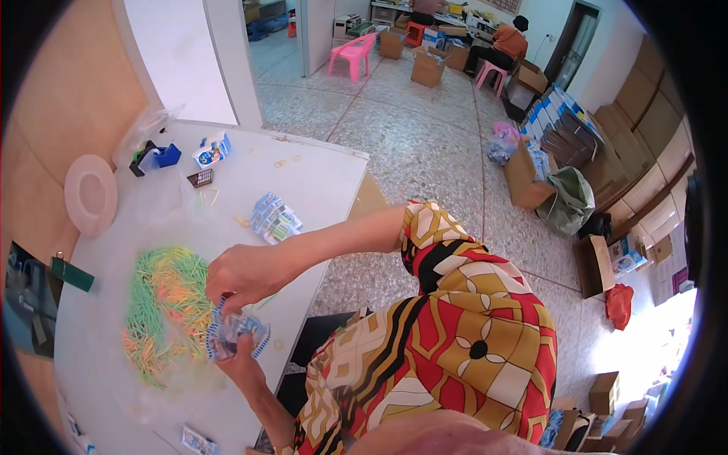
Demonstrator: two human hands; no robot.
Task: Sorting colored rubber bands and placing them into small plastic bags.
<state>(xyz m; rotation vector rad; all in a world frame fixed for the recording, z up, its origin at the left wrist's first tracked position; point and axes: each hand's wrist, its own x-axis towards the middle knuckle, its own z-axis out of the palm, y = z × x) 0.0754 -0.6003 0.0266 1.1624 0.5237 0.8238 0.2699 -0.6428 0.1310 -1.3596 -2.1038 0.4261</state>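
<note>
My left hand [241, 368] grips a small clear plastic bag [241, 334] with blue striped edges, its thumb lying across the front. My right hand [246, 274] is bent down over the bag's upper edge, with thumb and fingers pinched together there. Whether anything else is between those fingertips is hidden. Beside both hands, to the left, a loose heap of thin green, yellow and orange sticks [163, 299] is spread on the white table [318, 163]. A blue-and-white printed packet [274, 218] lies on the table beyond my right forearm.
Toward the table's far end are a blue tape dispenser [158, 157], another printed packet [212, 150] and a small dark basket-like piece [200, 178]. A pink hat-shaped object [91, 195] and a green cylinder [72, 274] are at the left. Cartons [523, 178] stand on the floor; people sit farther back.
</note>
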